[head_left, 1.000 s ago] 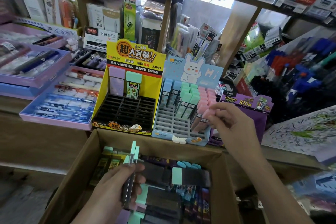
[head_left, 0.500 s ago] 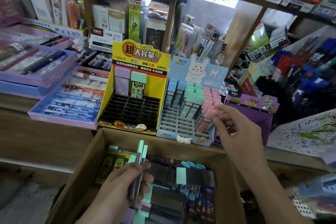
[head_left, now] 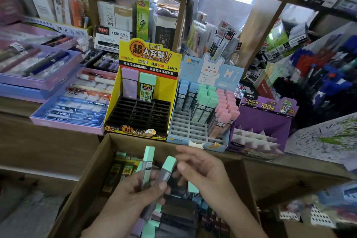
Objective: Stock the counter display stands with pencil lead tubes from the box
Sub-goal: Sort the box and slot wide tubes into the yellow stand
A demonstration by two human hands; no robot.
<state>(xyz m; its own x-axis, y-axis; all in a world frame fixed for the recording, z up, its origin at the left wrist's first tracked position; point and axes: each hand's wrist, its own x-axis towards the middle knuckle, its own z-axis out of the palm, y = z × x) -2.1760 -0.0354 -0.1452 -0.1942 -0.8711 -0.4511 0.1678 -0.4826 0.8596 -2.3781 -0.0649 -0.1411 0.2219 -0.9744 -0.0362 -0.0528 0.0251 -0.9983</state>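
My left hand [head_left: 139, 195] grips a few green-capped lead tubes [head_left: 148, 162] upright over the cardboard box [head_left: 81, 189]. One of them [head_left: 167, 168] tilts right toward my right hand [head_left: 201, 172], whose fingers are spread and reach to its cap; contact is unclear. The box holds several more tubes [head_left: 173, 212] in green, purple and dark wrappers. On the counter the blue rabbit stand [head_left: 193, 133] carries blue, green and pink tubes [head_left: 222, 114] in its back and right rows. The yellow stand [head_left: 139, 114] has two tubes at the back.
A purple stand [head_left: 262, 121] sits right of the blue one. Pink-purple trays of pens [head_left: 73, 106] lie on the counter at left. Shelves packed with stationery rise behind, and blue pens fill the right side. A scribbled test sheet [head_left: 324, 137] lies at right.
My right hand left the pink tube in the blue stand and came down to the tubes in my left hand. My left hand lifted its tubes slightly.
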